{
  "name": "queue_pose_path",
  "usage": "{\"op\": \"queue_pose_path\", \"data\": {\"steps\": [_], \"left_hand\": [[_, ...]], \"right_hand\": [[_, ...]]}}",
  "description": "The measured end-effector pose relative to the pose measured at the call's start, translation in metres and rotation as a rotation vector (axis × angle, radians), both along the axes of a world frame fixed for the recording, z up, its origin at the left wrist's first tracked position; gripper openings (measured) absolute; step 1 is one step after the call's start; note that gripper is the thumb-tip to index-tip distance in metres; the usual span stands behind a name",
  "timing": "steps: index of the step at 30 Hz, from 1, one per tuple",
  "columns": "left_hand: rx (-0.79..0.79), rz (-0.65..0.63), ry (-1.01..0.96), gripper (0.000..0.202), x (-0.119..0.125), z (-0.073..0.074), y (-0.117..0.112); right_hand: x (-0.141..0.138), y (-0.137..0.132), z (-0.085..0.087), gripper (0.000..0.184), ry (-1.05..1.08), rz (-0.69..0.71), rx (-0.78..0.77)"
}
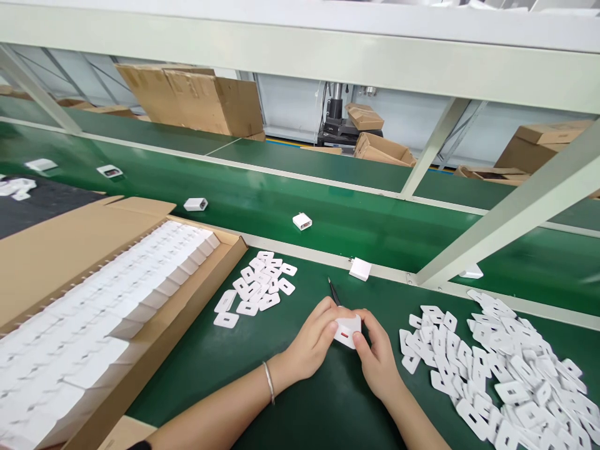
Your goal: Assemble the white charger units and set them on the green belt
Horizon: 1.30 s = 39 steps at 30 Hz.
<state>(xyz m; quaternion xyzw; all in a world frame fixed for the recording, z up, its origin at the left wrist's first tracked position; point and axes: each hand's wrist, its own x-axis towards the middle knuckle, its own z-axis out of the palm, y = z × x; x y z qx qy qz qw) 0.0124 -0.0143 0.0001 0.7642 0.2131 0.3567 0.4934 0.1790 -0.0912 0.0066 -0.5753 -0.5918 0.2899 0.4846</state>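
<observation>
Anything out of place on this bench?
Stray charger sits alone at the far edge of the bench, by the belt rail. Right pile of flat white pieces sprawls loosely. Held charger looks undamaged.

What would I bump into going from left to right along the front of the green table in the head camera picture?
box full of white chargers → small pile of flat white pieces → left hand → charger held by both hands → right hand → big pile of flat white pieces
</observation>
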Motion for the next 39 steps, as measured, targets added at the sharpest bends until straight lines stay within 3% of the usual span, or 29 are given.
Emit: {"op": "queue_pose_path", "data": {"steps": [5, 10, 16, 24, 29, 34, 37, 39], "left_hand": [[-0.139, 0.012, 0.035, 0.059, -0.0003, 0.0030, -0.0004], [-0.059, 0.000, 0.044, 0.052, -0.0006, 0.0012, -0.0008], [0.009, 0.040, 0.029, 0.048, -0.0019, 0.0017, -0.0001], [0.051, 0.074, -0.011, 0.047, -0.0025, 0.0012, 0.0005], [0.045, 0.055, -0.018, 0.049, -0.0021, 0.0016, 0.0001], [0.088, 0.025, -0.059, 0.052, -0.0026, -0.0010, -0.0023], [0.017, -0.019, -0.090, 0.056, -0.0018, -0.0020, -0.0034], [-0.111, -0.022, -0.079, 0.059, -0.0005, -0.0015, -0.0022]], "right_hand": [[-0.0021, 0.0014, 0.0002, 0.039, 0.062, 0.011, -0.102], [-0.0014, -0.0009, 0.0029, 0.052, 0.105, 0.027, -0.090], [0.0009, -0.0016, 0.0007, 0.053, 0.063, 0.099, -0.047], [-0.0004, -0.0016, 0.0005, 0.043, -0.006, 0.129, -0.025], [0.0000, -0.0010, -0.0004, 0.027, -0.042, 0.065, -0.051], [0.0033, -0.0025, 0.0001, 0.023, -0.118, 0.025, 0.009], [0.0055, -0.0016, -0.0007, 0.022, -0.095, 0.011, 0.027], [0.0059, 0.0000, -0.0001, 0.021, -0.062, 0.020, 0.022]]}}
